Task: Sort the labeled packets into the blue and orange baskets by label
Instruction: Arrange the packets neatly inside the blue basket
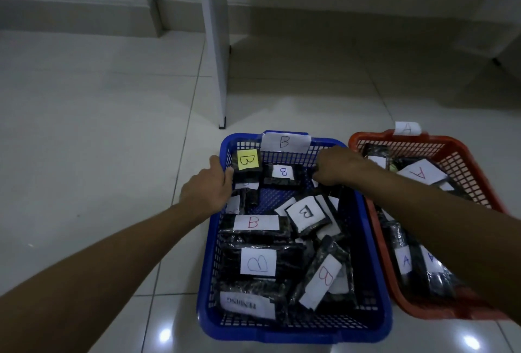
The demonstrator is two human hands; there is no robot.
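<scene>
A blue basket [210, 290] tagged B sits on the floor and holds several black packets with B labels, among them one with a yellow label [247, 160] and one marked PENDING [244, 305]. To its right stands an orange basket [462, 166] tagged A, with several black packets labeled A [420, 173]. My left hand [210, 187] rests on the blue basket's far left rim, next to the yellow-labeled packet. My right hand [337, 166] reaches into the basket's far right corner, fingers curled down onto packets there; what they hold is hidden.
A white table leg [218, 51] stands on the tiled floor just beyond the blue basket. Bare tiles stretch to the left and behind. A wall with a skirting runs along the back.
</scene>
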